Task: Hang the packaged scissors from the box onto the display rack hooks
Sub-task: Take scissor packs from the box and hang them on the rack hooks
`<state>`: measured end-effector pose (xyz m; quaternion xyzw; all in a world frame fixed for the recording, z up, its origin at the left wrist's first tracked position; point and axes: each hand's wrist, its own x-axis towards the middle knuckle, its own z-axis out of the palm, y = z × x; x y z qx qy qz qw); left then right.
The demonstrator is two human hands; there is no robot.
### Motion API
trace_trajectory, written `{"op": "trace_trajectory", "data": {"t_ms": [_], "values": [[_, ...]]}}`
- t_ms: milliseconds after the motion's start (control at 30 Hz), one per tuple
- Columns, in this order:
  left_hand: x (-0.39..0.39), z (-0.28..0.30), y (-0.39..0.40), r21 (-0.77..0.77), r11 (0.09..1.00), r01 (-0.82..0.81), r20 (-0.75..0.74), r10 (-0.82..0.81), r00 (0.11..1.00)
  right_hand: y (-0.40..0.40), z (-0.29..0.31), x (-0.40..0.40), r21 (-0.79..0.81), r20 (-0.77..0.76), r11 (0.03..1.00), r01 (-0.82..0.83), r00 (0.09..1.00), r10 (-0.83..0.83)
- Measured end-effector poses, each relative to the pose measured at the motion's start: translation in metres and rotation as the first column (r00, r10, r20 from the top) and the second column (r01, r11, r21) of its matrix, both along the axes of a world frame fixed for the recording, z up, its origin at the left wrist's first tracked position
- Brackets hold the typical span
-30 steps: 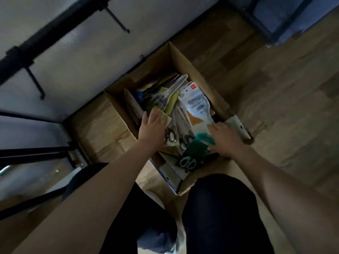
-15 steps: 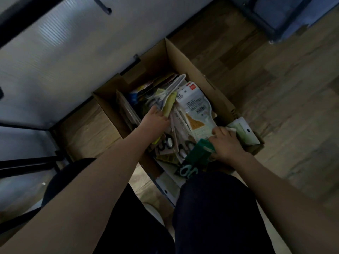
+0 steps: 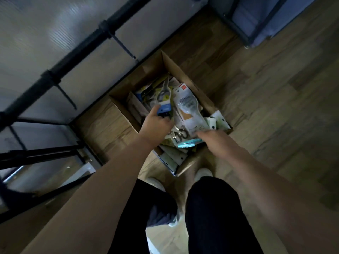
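Wooden plank flooring (image 3: 266, 92) runs under everything, dim and slightly blurred. At far left stands the display rack (image 3: 77, 50), a black bar crossing a pale ribbed panel, with two thin black hooks (image 3: 67, 97) jutting out from it; both hooks are bare.

Just right of the rack sits the open cardboard box (image 3: 185, 70), its flaps spread, heaped with packaged scissors lying at all angles. The left hand (image 3: 156, 125) reaches into the box's left half. Its fingers curl round the lower end of a blue-based scissors pack (image 3: 164, 101), which stands tilted up above the pile, its clear front showing grey handles beyond the fingertips. Immediately right of those fingers lies a large white scissors pack (image 3: 189, 110) with a small red label at its far end, resting on top of the heap.

Further right, the right hand (image 3: 218, 142) comes in over the near right edge of the box. Its fingers are smeared by motion, so I cannot tell whether they grip anything; a teal-edged pack (image 3: 187, 143) lies just at their tips, touching or nearly so. Beyond these fingers, several small white cards (image 3: 218, 120) with black dots lean against the box's right wall.

Below the hands, dark trousers (image 3: 216, 217) and pale shoes (image 3: 202, 174) show, close to the box's near corner.
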<state>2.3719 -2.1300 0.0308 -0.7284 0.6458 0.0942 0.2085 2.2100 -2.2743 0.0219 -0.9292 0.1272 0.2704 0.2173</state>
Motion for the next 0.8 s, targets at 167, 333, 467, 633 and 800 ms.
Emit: {"op": "trace_trajectory", "data": {"t_ms": [167, 333, 467, 633, 800], "values": [[-0.017, 0.097, 0.006, -0.267, 0.926, -0.266, -0.152, 0.233, 0.961, -0.007, 0.111, -0.008, -0.161, 0.025, 0.987, 0.025, 0.999, -0.022], [-0.036, 0.204, 0.008, -0.37, 0.689, -0.623, -0.382, 0.499, 0.778, -0.002, 0.225, -0.009, -0.223, 0.1, 0.962, 0.158, 0.985, -0.138], [-0.051, 0.29, 0.003, -0.323, 0.512, -0.796, -0.505, 0.617, 0.603, 0.004, 0.312, -0.008, -0.141, 0.225, 0.936, 0.322, 0.931, -0.286], [-0.073, 0.379, -0.002, -0.471, 0.267, -0.841, -0.648, 0.541, 0.535, 0.009, 0.39, -0.017, -0.049, 0.437, 0.935, 0.352, 0.849, -0.297], [-0.088, 0.459, 0.017, -0.53, 0.071, -0.845, -0.76, 0.403, 0.51, 0.016, 0.466, -0.009, -0.03, 0.597, 0.927, 0.375, 0.75, -0.284]]}}
